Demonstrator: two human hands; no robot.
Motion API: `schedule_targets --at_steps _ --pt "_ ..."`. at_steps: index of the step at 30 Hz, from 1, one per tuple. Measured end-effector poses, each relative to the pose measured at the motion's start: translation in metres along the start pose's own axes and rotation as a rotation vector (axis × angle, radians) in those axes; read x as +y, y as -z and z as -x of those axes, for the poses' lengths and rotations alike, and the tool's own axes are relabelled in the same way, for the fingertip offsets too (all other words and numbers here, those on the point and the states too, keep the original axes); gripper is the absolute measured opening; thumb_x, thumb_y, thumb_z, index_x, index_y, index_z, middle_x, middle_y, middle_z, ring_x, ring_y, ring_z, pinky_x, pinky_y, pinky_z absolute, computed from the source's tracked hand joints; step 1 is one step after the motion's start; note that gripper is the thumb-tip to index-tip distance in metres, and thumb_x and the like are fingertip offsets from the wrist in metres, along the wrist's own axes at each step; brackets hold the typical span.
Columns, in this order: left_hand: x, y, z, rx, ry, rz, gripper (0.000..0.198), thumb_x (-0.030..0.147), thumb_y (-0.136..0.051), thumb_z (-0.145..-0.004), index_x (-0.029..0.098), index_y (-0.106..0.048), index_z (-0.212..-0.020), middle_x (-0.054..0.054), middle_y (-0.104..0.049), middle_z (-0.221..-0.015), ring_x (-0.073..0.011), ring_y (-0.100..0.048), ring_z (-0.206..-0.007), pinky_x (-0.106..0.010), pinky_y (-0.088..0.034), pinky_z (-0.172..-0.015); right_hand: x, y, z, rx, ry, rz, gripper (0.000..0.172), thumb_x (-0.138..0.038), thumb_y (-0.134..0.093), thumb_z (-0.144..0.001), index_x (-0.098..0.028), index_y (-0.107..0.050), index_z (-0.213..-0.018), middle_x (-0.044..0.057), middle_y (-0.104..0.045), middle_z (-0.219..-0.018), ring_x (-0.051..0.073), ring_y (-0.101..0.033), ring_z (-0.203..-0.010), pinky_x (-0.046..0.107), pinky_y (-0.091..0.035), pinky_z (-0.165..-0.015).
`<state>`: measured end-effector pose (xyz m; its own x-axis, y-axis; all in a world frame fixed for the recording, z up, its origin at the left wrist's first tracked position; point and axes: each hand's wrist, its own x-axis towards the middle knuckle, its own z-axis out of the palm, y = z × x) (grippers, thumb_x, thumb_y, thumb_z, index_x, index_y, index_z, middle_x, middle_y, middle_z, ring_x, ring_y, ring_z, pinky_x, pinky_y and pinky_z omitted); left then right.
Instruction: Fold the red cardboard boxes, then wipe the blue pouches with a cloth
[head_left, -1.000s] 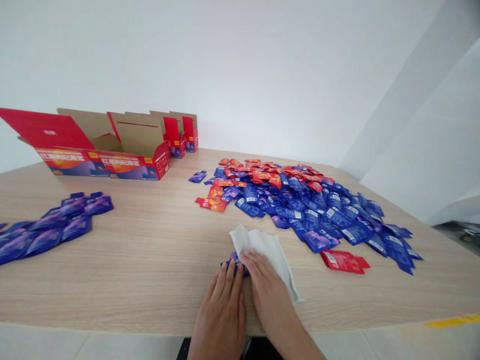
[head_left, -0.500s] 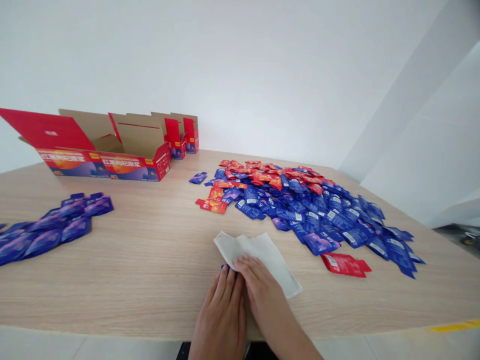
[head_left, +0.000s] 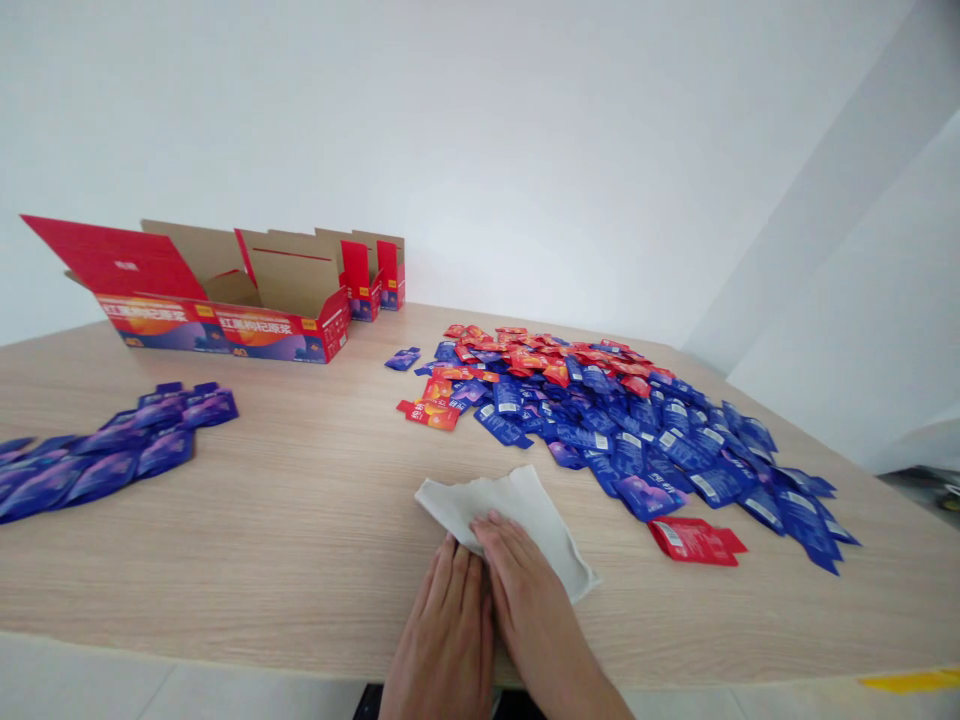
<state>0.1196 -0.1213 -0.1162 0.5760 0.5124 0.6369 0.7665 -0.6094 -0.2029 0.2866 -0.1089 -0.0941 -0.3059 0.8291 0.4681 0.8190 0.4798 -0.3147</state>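
My left hand (head_left: 445, 625) lies on the table with its fingers straight and side by side, their tips at the near left edge of a white cloth (head_left: 551, 540). Whatever lies under those fingertips is hidden now. My right hand (head_left: 525, 590) presses on the cloth from above, fingers together and slightly bent, its thumb side against my left hand. The cloth spreads out flat to the right of my fingers, with its left corner lifted a little.
To the right lies a heap of blue and red sachets (head_left: 630, 425), with one red sachet (head_left: 694, 541) at its near edge. Blue sachets overlap in rows (head_left: 97, 465) at the left. Open red cartons (head_left: 281, 330) stand at the back left.
The cloth's left corner has shifted left, over the bit of blue sachet that showed by my left fingertips. Both hands stay nearly in place. My view has turned slightly left.
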Motion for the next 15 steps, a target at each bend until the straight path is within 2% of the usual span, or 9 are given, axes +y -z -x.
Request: schedule_targets --at_steps 2,5,7,8,11,13,15 --pt "0.002 0.0 -0.001 -0.017 0.014 -0.035 0.058 0.015 -0.044 -0.092 0.0 -0.049 -0.148 -0.017 -0.063 -0.147 -0.0281 -0.055 -0.14 -0.041 -0.043 -0.116 0.016 0.002 0.006 -0.014 -0.035 0.064 0.054 -0.001 -0.039 -0.094 -0.013 -0.066 -0.139 0.015 -0.067 -0.143 0.027 -0.063 -0.135 0.048 -0.053 -0.114" --pt "0.006 0.001 -0.003 -0.024 0.049 -0.068 0.058 0.012 -0.044 -0.089 0.0 -0.052 -0.145 -0.017 -0.06 -0.151 -0.0275 -0.052 -0.143 -0.041 -0.043 -0.116 0.041 0.018 0.018 0.064 -0.22 0.135 0.049 -0.007 -0.037 -0.098 -0.009 -0.066 -0.137 0.02 -0.07 -0.139 0.03 -0.066 -0.131 0.052 -0.055 -0.111" --pt "0.008 0.0 -0.004 -0.016 0.067 -0.054 0.058 0.013 -0.046 -0.088 0.001 -0.054 -0.144 -0.016 -0.059 -0.151 -0.0289 -0.051 -0.143 -0.041 -0.041 -0.117 0.042 0.023 0.019 0.141 -0.352 0.124 0.045 -0.013 -0.037 -0.102 -0.01 -0.067 -0.135 0.02 -0.072 -0.134 0.031 -0.07 -0.125 0.051 -0.058 -0.108" --pt "0.008 0.0 -0.004 -0.007 0.074 -0.043 0.057 0.014 -0.047 -0.088 0.001 -0.055 -0.143 -0.017 -0.059 -0.151 -0.0301 -0.051 -0.143 -0.042 -0.04 -0.117 0.038 0.021 0.017 0.162 -0.373 0.093 0.044 -0.016 -0.038 -0.103 -0.012 -0.067 -0.135 0.019 -0.072 -0.135 0.03 -0.07 -0.126 0.05 -0.058 -0.108" --pt "0.006 -0.002 -0.003 0.016 0.056 -0.009 0.059 0.018 -0.048 -0.089 0.001 -0.054 -0.145 -0.018 -0.06 -0.15 -0.0318 -0.051 -0.142 -0.043 -0.036 -0.118 0.018 -0.001 0.005 0.15 -0.243 -0.012 0.045 -0.015 -0.041 -0.103 -0.02 -0.065 -0.141 0.012 -0.067 -0.145 0.026 -0.061 -0.138 0.049 -0.053 -0.114" --pt "0.004 -0.004 -0.001 0.016 0.037 0.008 0.067 0.02 -0.048 -0.09 0.0 -0.043 -0.154 -0.018 -0.059 -0.151 -0.0305 -0.05 -0.143 -0.042 -0.035 -0.119 0.01 -0.014 -0.003 0.102 -0.125 -0.033 0.048 -0.009 -0.043 -0.099 -0.02 -0.066 -0.14 0.011 -0.067 -0.145 0.027 -0.059 -0.14 0.051 -0.052 -0.115" --pt "0.002 -0.006 0.0 0.009 0.041 0.02 0.075 0.021 -0.046 -0.092 0.0 -0.028 -0.161 -0.018 -0.059 -0.151 -0.0283 -0.05 -0.143 -0.041 -0.037 -0.119 0.013 -0.016 -0.005 0.057 -0.059 -0.037 0.049 -0.005 -0.042 -0.096 -0.018 -0.068 -0.137 0.011 -0.07 -0.141 0.027 -0.061 -0.138 0.052 -0.053 -0.114"
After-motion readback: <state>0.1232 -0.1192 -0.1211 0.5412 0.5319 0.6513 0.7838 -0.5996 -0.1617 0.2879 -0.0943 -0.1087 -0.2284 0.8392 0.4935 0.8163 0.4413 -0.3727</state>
